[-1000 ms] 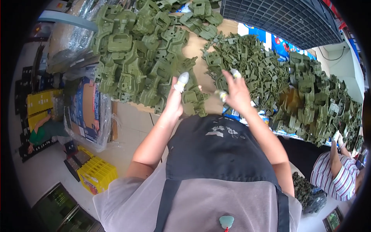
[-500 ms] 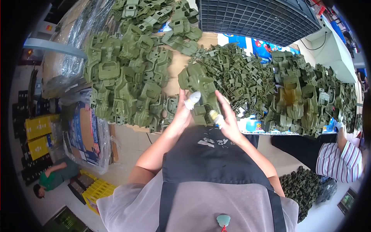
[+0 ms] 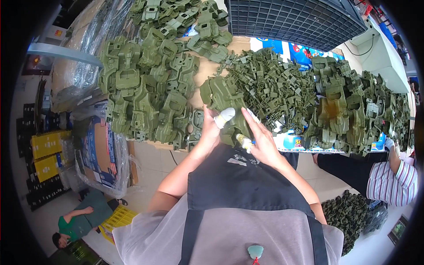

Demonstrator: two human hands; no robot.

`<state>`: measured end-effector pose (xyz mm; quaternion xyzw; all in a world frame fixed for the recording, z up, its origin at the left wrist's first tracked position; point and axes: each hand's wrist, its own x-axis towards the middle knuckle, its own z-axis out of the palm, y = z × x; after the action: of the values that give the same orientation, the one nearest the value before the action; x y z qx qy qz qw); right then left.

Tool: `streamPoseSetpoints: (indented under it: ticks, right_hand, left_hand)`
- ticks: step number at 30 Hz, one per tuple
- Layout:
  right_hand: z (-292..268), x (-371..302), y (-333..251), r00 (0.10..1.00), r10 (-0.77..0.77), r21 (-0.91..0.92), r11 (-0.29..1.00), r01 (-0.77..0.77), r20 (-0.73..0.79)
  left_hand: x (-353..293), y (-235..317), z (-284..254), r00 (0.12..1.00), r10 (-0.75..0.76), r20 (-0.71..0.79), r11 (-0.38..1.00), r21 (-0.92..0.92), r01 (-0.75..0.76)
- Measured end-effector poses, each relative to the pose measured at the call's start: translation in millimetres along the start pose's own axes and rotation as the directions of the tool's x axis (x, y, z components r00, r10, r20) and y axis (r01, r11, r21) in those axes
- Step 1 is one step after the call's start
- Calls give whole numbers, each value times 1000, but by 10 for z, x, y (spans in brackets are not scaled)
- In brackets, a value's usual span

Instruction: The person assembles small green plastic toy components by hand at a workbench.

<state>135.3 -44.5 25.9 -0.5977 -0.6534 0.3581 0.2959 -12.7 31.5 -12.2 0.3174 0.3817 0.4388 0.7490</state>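
Between my hands is an olive-green molded plastic vehicle body, tilted just past the front edge of the table. My left hand grips its left side, the thumb in a white covering laid over the top. On the right side, my right hand holds it with fingers extended along the edge and a white-and-yellow wrapped thumb against the lower part. The undersides of both hands' grip are hidden. Small green plastic parts lie heaped right beside the held body.
Stacked green vehicle bodies cover the table's left, with another pile on the right. A black grid crate stands at the back. A person in a striped shirt is at right; another in green is at lower left.
The held vehicle body has shifted slightly left and turned a little. My left thumb has slid right across it. The person in green has moved rightward in the background.
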Motion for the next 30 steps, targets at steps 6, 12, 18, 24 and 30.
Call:
streamPoseSetpoints:
  ticks: [6,12,18,24,30]
  right_hand:
    - [-45,-21,63,994,-86,117,990,78,61]
    - [-45,-61,-84,996,53,93,995,-46,-70]
    - [-100,-57,-94,994,114,146,983,-112,-2]
    - [54,-83,-3,981,-112,45,992,120,-159]
    - [117,54,149,997,73,683,730,-38,-22]
  left_hand:
    - [12,-4,-4,997,3,-76,992,127,6]
    - [-38,19,49,997,74,20,989,124,-76]
    - [-41,-23,1,999,-2,-40,998,66,4]
    - [24,-332,-302,992,97,-81,844,534,-39]
    - [20,15,-186,988,-30,-152,999,-30,26]
